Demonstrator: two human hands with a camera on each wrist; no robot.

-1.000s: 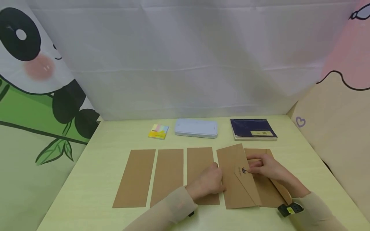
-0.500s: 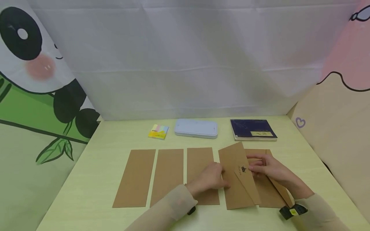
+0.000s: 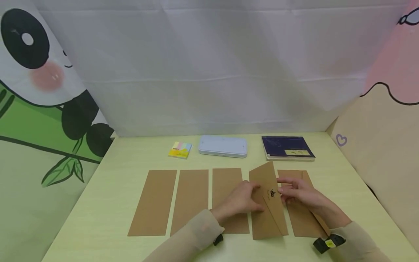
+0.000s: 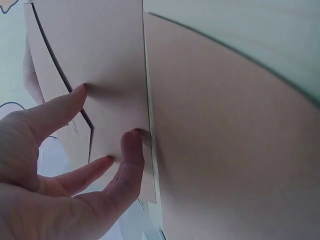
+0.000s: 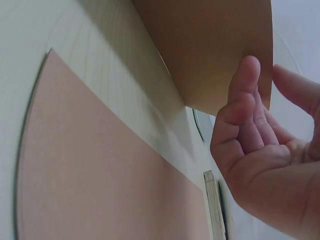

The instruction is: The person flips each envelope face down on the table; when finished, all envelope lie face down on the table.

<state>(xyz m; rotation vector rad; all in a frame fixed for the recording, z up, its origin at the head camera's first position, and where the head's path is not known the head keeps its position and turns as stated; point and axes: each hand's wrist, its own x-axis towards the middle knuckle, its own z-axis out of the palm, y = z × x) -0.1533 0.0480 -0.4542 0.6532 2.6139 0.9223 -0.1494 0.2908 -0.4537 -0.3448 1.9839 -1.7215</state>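
My right hand (image 3: 302, 194) pinches the right edge of a brown kraft envelope (image 3: 266, 225) with a small crown print and a slanted flap. That edge is raised, so the envelope leans up from the table. In the right wrist view, thumb and fingers meet at the edge of the envelope (image 5: 215, 45). My left hand (image 3: 240, 198) is at its left side, fingers spread; in the left wrist view its fingertips (image 4: 80, 92) are right at the envelope's face. Beneath and beside the right hand lies another kraft envelope (image 3: 301, 218).
Left of the raised envelope, three brown envelopes lie in a row: far left (image 3: 152, 202), second (image 3: 190, 200) and third (image 3: 227, 180), partly under my left arm. Behind stand sticky notes (image 3: 180, 150), a pale pencil case (image 3: 222, 146) and a dark blue notebook (image 3: 286, 146).
The raised envelope has shifted left, off the rightmost envelope, and its right edge has tilted up more steeply. My left hand has opened and moved slightly right onto it.
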